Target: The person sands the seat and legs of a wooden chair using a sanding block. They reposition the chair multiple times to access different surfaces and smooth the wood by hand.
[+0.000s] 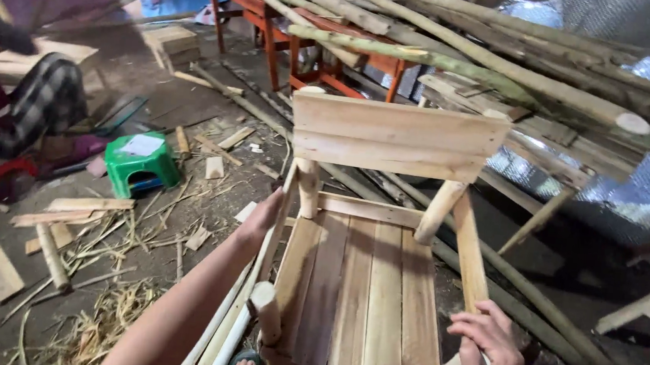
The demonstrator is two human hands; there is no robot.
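A small unfinished wooden chair (367, 286) stands in front of me, with a slatted seat, a plank backrest (394, 138) and round pole legs. My left hand (260, 220) grips the left side rail of the seat, near the back post. My right hand (489, 358) is closed around the front right leg post at the seat's corner. Both hands hold the chair's frame.
A green plastic stool (139, 162) sits on the dirt floor to the left, among wood offcuts and straw. Long stripped poles (504, 65) are stacked behind the chair. Orange wooden frames (275, 24) stand at the back. A seated person (29, 113) is at far left.
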